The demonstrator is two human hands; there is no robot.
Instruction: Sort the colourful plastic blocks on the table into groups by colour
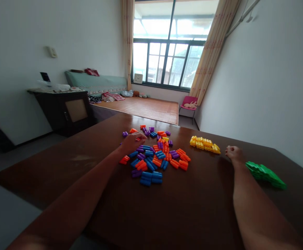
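A loose pile of small plastic building blocks (159, 154) in orange, blue and purple lies mid-table. My left hand (133, 140) is over the pile's left side, fingers stretched forward and slightly bent, with no block visible in them. One yellow block (165, 139) sits among the others in the pile. To the right, yellow blocks (204, 144) are grouped together in a stack. Beside that group my right hand (234, 152) rests on the table, curled into a loose fist with no block showing. Green blocks (265, 174) form another group, just right of my right wrist.
The brown table (193, 208) has a glossy top and its left edge drops to the floor. Beyond it are a low bed (146, 107) with a mat, a dark cabinet (62, 111) and a pink chair (189, 103). A wall runs along the right.
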